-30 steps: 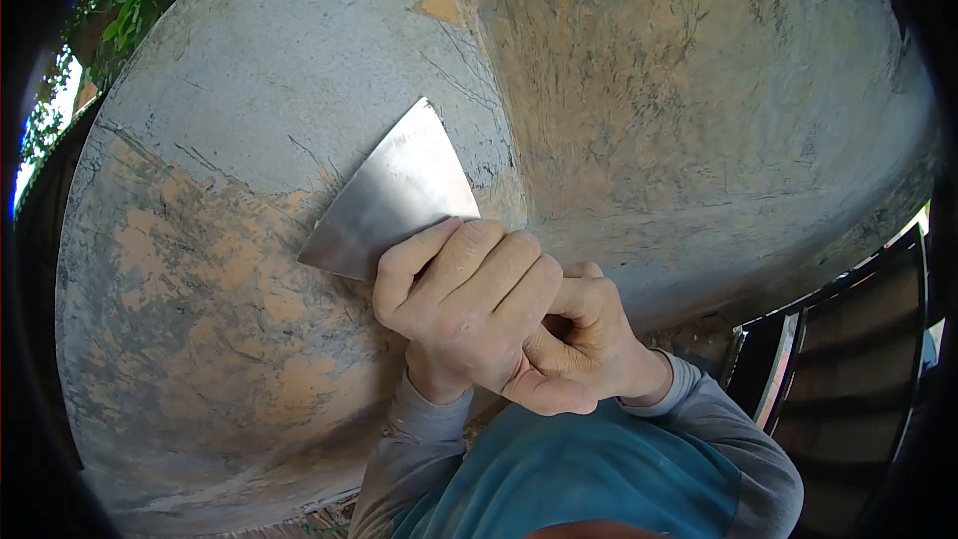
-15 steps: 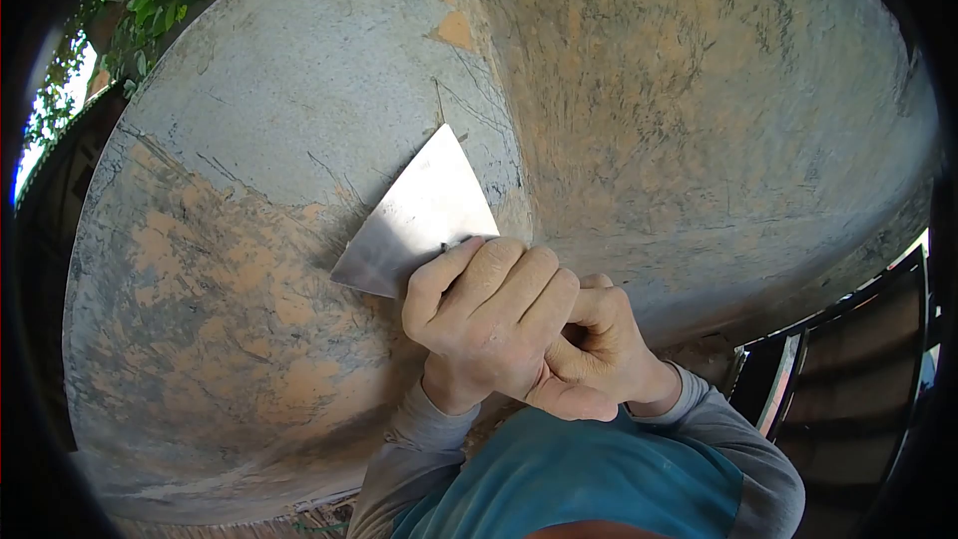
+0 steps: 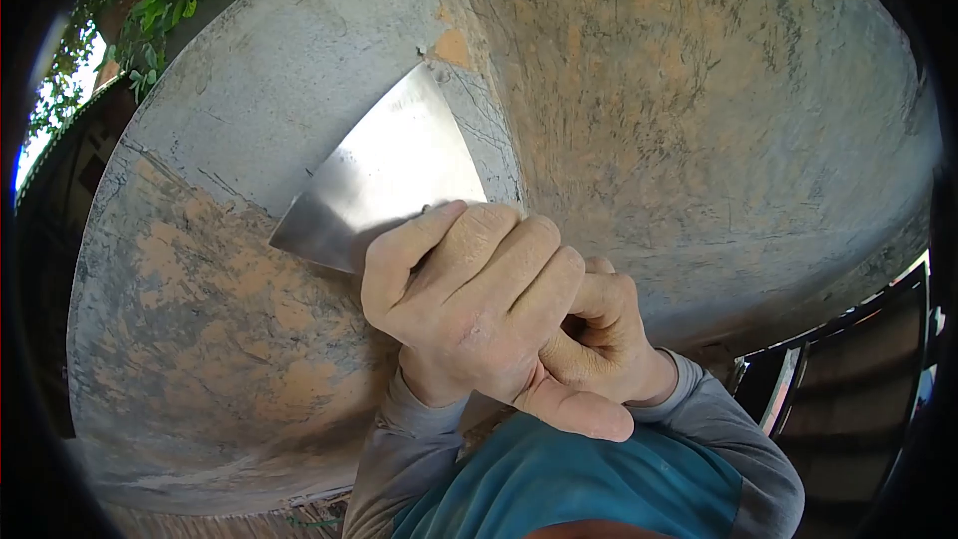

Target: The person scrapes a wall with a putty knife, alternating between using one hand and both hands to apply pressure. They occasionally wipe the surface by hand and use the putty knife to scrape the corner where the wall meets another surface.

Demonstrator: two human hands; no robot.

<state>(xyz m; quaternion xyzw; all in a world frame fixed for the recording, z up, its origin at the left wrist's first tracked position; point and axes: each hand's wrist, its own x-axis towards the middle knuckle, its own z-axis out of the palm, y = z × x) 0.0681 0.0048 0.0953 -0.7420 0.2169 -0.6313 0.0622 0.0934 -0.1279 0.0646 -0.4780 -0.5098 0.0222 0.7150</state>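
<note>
A scraper (image 3: 394, 170) with a wide, shiny metal blade lies against the surface, its long edge towards the upper left. My left hand (image 3: 464, 294) is wrapped round it just below the blade, back of the hand up and thumb out to the right. Behind and to the right, my right hand (image 3: 599, 324) is curled closed at the handle end, partly covered by the left. The handle is hidden by my fingers. Under the blade is the curved grey surface (image 3: 289, 90), with orange-brown patches and dark scratches.
A ridge divides the scraped side from a brownish, scratched hollow (image 3: 679, 110) on the right. Green leaves (image 3: 165, 0) hang at the upper left. Dark slatted metalwork (image 3: 848, 389) stands at the lower right. My blue-clad body (image 3: 579, 489) is close below.
The scraper and both hands have shifted, the blade moving up and to the left over the grey area. Both hands have kept their grip.
</note>
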